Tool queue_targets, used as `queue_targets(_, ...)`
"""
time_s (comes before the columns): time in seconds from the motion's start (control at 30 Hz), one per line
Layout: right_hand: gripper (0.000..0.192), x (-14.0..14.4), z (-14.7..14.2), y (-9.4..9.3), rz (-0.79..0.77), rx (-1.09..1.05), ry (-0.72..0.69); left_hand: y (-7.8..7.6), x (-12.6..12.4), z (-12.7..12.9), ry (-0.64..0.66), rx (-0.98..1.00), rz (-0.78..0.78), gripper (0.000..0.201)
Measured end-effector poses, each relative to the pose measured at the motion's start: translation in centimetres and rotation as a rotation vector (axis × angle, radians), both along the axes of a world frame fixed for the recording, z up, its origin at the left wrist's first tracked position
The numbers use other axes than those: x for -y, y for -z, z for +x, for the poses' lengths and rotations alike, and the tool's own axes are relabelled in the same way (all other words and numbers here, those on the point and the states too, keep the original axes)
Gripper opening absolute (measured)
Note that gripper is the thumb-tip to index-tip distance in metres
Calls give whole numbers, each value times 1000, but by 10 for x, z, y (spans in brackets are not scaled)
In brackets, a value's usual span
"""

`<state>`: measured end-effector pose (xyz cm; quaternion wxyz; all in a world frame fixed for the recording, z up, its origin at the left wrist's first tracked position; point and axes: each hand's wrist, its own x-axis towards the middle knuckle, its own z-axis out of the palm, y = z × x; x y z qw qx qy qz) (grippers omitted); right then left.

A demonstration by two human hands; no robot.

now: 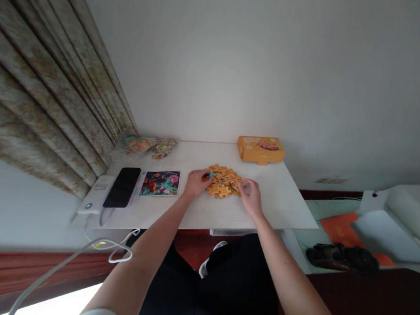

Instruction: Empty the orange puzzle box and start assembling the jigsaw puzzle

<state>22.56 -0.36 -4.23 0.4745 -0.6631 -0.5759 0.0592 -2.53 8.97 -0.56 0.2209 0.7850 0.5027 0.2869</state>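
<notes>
A heap of jigsaw puzzle pieces (224, 183) lies on the white table, most with their plain tan backs up. My left hand (196, 183) is at the heap's left side, its fingers closed on a puzzle piece (210, 175) with a dark and teal printed face. At the right edge of the heap is my right hand (252, 195), with thumb and fingertips bent together against the pieces. Whatever lies between those fingertips is too small to make out. Left of my left hand, a colourful printed picture card (160, 182) lies flat.
An orange puzzle box (261, 149) stands at the table's back right. Clear bags of colourful pieces (148, 145) lie at the back left. A black phone (122, 187) and a white box (96, 194) sit by the left edge. A white cable (76, 258) hangs below. Shoes (343, 257) rest at right.
</notes>
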Motion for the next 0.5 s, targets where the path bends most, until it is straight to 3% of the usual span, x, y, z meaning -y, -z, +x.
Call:
queue_targets(0.13,50,9,-23,0,-86,145,-51,-2,-3,-1,-82,119,-35,26)
queue_targets(0.3,57,9,-25,-2,-165,277,-57,-9,-7,-1,-315,237,-107,34)
queue_targets(0.43,56,10,-27,-4,-178,290,-64,-9,-8,0,-229,144,-215,29)
queue_targets(0.5,54,11,-27,-6,-182,271,-68,-6,-6,0,-191,64,-169,25)
